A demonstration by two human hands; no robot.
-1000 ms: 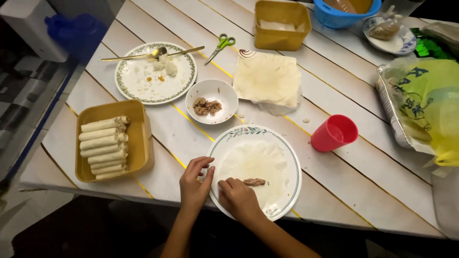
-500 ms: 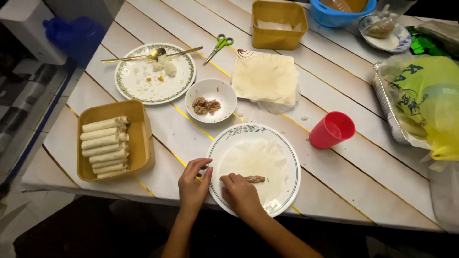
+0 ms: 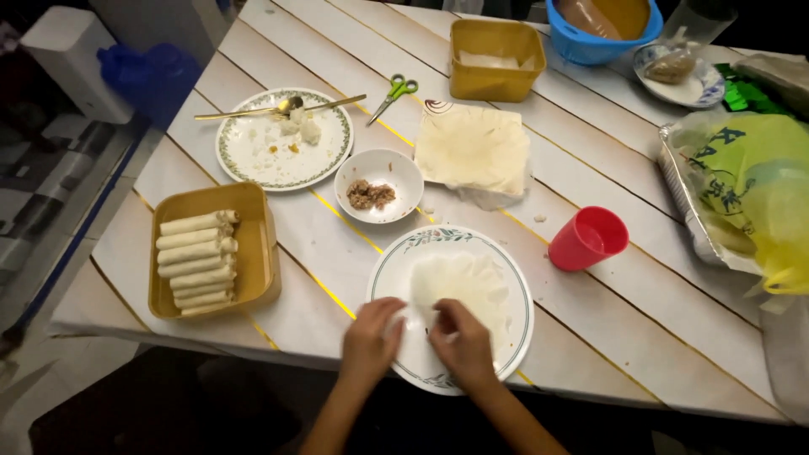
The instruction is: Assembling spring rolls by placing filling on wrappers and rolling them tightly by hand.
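The white plank surface (image 3: 640, 312) fills the view, with thin yellow lines running across its boards. At 3 o'clock a foil tray (image 3: 687, 202) holds a yellow-green plastic bag (image 3: 758, 185). At 9 o'clock sits a yellow tub (image 3: 253, 244) with a stack of finished rolls (image 3: 198, 261) lying side by side in it. Just below the centre, near 6 o'clock, stands the round plate (image 3: 518, 286) with a patterned rim, and on it lies a thin pale wrapper (image 3: 468, 282), its near edge lifted and folded over. Both hands work at that near edge. The left hand (image 3: 371, 341) has its fingers curled down, pinching the wrapper's left part at the plate's rim. The right hand (image 3: 463, 345), just beside it, is also bent with its fingertips pressed onto the folded edge; what lies under the fold cannot be seen. At 12 o'clock from the plate lies a stack of pale sheets (image 3: 474, 150), and beyond it a second yellow tub (image 3: 497, 59). At 11 o'clock a used plate (image 3: 253, 160) carries scraps and long utensils (image 3: 278, 108). A small white bowl (image 3: 379, 173) of brown filling (image 3: 371, 195) stands between the two plates. A red cup (image 3: 588, 238) stands at 2 o'clock from the wrapper, and green-handled scissors (image 3: 393, 94) lie near the sheets.
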